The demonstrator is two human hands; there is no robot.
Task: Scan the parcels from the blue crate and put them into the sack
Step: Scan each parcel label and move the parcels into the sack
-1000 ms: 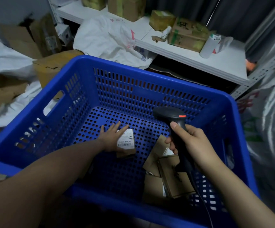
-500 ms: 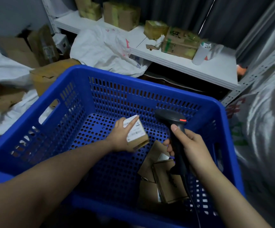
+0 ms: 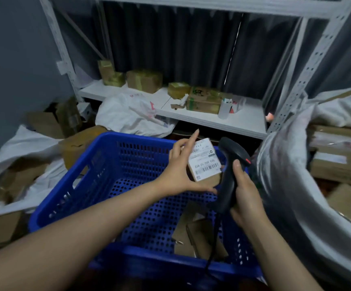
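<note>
While lifted above the blue crate (image 3: 111,177), the small parcel (image 3: 205,162) sits pinched in the left hand (image 3: 180,169), index finger straight. Just right of it, the right hand (image 3: 246,198) wraps the scanner (image 3: 230,175); the sack (image 3: 292,185) lies right of the crate.

I hold the small brown parcel (image 3: 204,162) in my left grip (image 3: 180,173) above the blue crate (image 3: 132,138). It is tilted, with its white barcode label towards me, just beside the black scanner (image 3: 231,164) in my right grip (image 3: 246,198). More flat brown parcels (image 3: 197,238) lie on the perforated crate floor, near its right side. The pale, shiny sack (image 3: 286,185) rises just right of the crate.
</note>
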